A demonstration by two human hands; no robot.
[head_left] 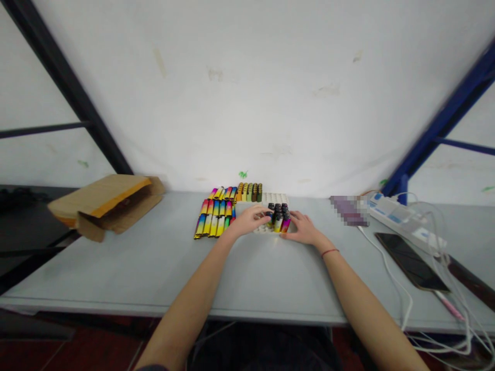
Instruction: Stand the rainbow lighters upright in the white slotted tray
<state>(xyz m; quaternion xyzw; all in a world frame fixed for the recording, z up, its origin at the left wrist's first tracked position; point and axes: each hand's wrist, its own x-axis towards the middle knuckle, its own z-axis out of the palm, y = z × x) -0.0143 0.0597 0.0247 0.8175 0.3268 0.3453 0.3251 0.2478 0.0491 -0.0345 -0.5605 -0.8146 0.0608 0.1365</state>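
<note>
A white tray (275, 198) with rows of holes lies at the far middle of the grey table (127, 268). Several colourful lighters (279, 216) with black tops stand upright in its near part. My left hand (249, 220) rests at the tray's left side, its fingers curled round one of the upright lighters. My right hand (303, 228) lies against the tray's right side, fingers bent and touching the outer lighters. Left of the tray, several rainbow-coloured lighters (214, 217) lie flat in rows.
An open cardboard box (106, 203) lies on its side at the far left. At the right are a power strip (402, 219) with white cables (400, 293), a dark phone (410, 260) and a blurred purple object (349, 210). A white wall stands behind the table.
</note>
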